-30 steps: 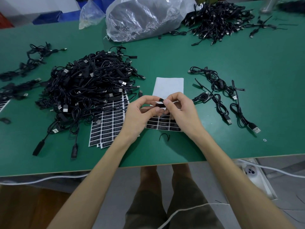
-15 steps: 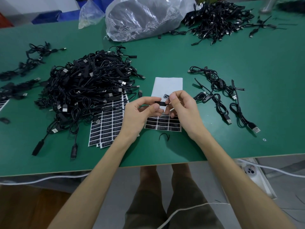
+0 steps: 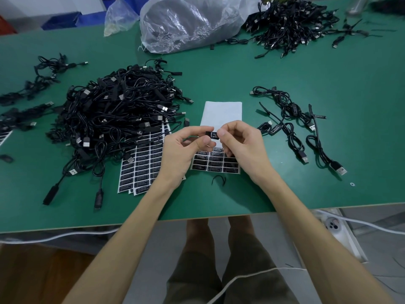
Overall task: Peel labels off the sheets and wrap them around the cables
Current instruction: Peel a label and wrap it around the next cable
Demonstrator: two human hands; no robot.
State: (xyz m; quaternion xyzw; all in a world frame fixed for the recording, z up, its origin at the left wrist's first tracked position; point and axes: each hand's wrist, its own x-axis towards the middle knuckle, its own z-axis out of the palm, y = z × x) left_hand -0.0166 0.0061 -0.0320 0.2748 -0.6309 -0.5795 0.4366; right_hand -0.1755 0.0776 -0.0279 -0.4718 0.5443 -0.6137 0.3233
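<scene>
One small black label (image 3: 212,134) pinched in my fingers (image 3: 205,141), left hand (image 3: 177,150) and right hand (image 3: 243,148).
Held over part-stripped white sheet (image 3: 221,113); green counter (image 3: 328,84) carries two big black USB cable heaps (image 3: 114,119), one large clear plastic bag (image 3: 192,20).

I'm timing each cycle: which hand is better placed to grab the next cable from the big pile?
Probably left: the left hand, pinching the cable, sits beside the big pile; the right hand is on the far side, pinching the label.

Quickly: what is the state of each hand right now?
Left hand: pinching the black cable piece.
Right hand: pinching the label against that piece.
</scene>
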